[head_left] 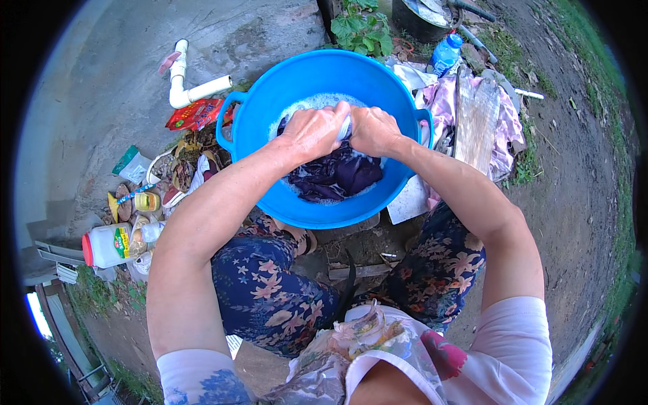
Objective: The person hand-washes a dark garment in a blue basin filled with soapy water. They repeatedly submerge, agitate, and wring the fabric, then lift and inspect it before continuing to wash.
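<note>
A big blue plastic basin (270, 81) with two side handles stands in front of my knees. Inside lies a wet, dark purple garment (358, 174) in sudsy water (297, 108). Over the basin's middle my left hand (314, 130) and my right hand (372, 130) are closed close together, knuckles up. A pale bit of cloth (345, 128) shows between the fists, with the dark fabric hanging below them. Whether the pale bit belongs to the purple garment is hidden by my fingers.
Left of the basin are a white pipe with a tap (178, 79), a red packet (194, 115) and a white jar with a red lid (108, 246) among litter. On the right lie a wooden board (476, 125) on pink cloth (505, 135) and a blue bottle (445, 55).
</note>
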Available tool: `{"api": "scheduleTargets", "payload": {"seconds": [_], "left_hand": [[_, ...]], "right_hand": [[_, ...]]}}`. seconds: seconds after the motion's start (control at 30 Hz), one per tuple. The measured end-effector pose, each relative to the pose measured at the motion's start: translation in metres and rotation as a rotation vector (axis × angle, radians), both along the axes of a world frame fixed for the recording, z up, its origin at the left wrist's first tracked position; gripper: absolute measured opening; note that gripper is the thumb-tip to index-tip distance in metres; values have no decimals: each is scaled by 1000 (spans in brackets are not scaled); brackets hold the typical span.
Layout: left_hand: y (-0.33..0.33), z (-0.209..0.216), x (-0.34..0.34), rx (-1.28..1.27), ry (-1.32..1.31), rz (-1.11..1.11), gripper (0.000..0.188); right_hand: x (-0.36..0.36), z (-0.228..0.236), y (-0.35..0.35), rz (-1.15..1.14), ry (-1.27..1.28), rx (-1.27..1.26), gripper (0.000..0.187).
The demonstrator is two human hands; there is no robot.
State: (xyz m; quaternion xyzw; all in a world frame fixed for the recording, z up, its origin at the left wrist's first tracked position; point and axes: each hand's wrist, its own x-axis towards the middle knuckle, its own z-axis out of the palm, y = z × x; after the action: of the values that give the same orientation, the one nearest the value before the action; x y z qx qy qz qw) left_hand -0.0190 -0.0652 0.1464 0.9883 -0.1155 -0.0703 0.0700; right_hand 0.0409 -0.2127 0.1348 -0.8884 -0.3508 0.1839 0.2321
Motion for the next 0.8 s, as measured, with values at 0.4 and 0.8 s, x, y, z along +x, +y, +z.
{"api": "scheduleTargets", "payload": {"seconds": [0.4, 0.8], "left_hand": [[78, -3, -60, -349, 133, -64, 52], [295, -55, -189, -131, -380, 1187, 77]], "right_hand": [[-20, -10, 5, 117, 957, 225, 62], [16, -34, -25, 197, 425, -100, 39]]}}
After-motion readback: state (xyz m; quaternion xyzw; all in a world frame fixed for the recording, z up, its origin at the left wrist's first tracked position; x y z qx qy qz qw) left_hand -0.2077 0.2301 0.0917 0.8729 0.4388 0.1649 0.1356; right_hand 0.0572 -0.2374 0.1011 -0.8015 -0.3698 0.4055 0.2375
